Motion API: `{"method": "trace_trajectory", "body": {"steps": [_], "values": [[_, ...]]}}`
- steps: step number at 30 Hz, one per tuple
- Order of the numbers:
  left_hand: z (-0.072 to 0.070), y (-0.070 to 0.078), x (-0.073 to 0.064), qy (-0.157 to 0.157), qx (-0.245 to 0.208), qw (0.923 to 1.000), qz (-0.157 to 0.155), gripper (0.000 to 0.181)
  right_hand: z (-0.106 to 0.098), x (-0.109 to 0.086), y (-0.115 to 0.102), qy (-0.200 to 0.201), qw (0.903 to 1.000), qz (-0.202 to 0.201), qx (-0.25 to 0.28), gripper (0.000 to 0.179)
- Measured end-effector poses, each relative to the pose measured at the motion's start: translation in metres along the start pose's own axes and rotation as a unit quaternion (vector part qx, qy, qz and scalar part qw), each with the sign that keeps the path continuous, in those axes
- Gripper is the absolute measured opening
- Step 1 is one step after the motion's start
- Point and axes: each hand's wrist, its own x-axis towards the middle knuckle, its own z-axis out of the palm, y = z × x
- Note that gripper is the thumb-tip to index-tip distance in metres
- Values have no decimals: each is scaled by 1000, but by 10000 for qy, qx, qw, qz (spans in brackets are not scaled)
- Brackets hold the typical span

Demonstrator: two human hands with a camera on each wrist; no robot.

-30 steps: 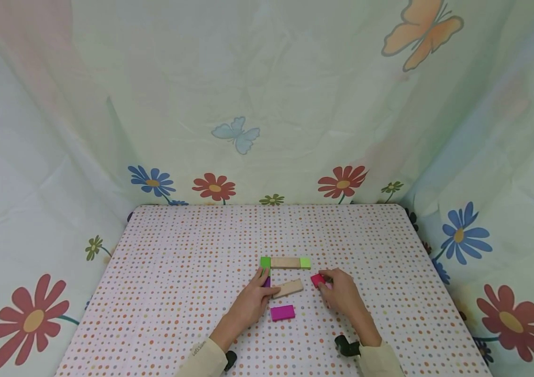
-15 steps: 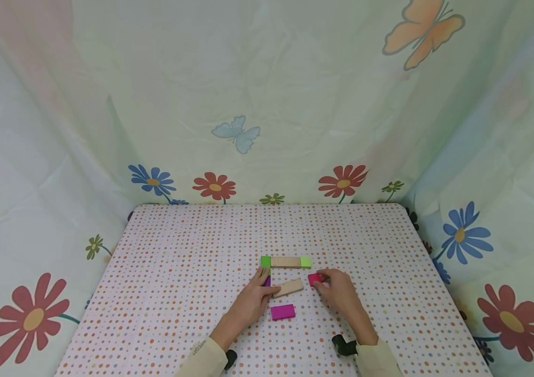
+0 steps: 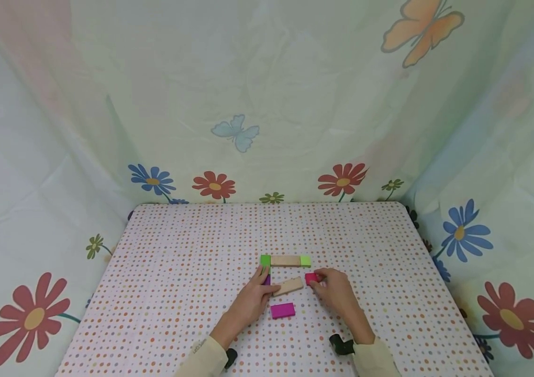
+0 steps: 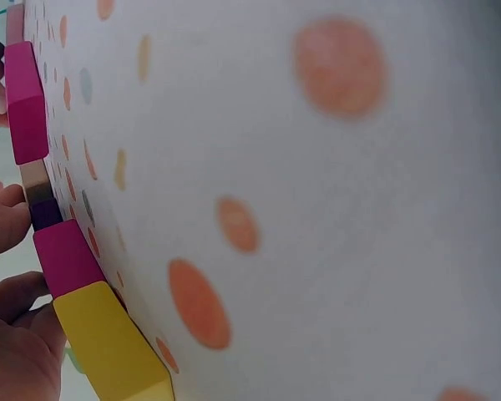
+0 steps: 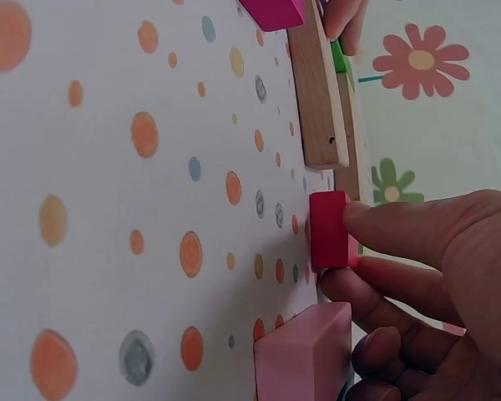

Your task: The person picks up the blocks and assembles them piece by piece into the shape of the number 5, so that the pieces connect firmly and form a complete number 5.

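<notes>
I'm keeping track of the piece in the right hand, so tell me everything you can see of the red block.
The red block is short and plain, with flat, smooth-looking faces and straight edges; it looks like painted wood. The right hand pinches it between thumb and fingers, covering part of it. It is held just above or on the dotted cloth; which, I can't tell. It sits right of the tan block, near its end but apart.
</notes>
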Motion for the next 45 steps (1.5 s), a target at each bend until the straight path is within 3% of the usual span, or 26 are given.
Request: {"method": "trace_trajectory", "body": {"steps": [17, 33, 45], "values": [[1, 0, 0, 121, 88, 9998, 141, 33, 7, -1, -5, 53, 10000, 36, 70, 33], [1, -1, 0, 12, 48, 10000, 31, 34, 7, 1, -6, -50, 9998, 167, 0, 34], [1, -2, 0, 59, 80, 9999, 107, 33, -3, -9, 9, 196, 9995, 152, 182, 39]]}}
